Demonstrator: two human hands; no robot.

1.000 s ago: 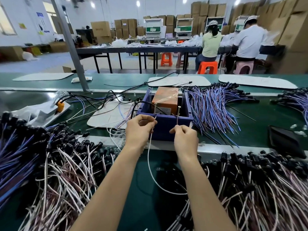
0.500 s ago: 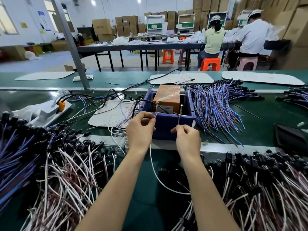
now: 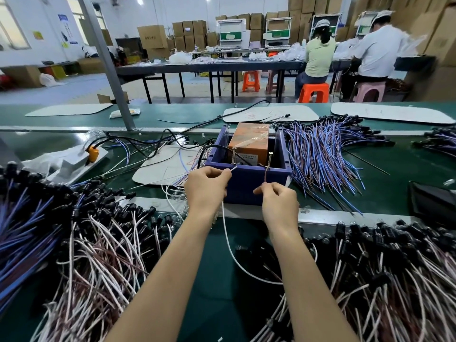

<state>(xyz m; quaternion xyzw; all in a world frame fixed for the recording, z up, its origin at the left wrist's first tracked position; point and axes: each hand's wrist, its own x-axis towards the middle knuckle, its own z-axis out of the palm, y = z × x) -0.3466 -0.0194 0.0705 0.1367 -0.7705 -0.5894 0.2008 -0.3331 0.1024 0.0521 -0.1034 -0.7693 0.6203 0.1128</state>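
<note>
My left hand [image 3: 206, 186] pinches the end of a white wire [image 3: 230, 248] that loops down across the green table and back to the right. Its bare tip points at the left of two upright screws [image 3: 233, 156] on the near wall of a blue box [image 3: 249, 183]. My right hand [image 3: 278, 203] pinches a brown wire end [image 3: 266, 175] that rises to the right screw [image 3: 270, 158]. An orange block [image 3: 249, 141] wrapped in clear film sits inside the box.
Heaps of white and brown wires with black caps [image 3: 98, 255] lie left and right [image 3: 385, 272] of my arms. Blue and purple wires [image 3: 325, 154] fan out right of the box. White mats [image 3: 167, 166] lie on the belt. Two seated people [image 3: 318, 55] work at a far table.
Both hands stay at the box front. The left hand's wire tip now points at the left screw, and the right hand's brown wire reaches up toward the right screw.
</note>
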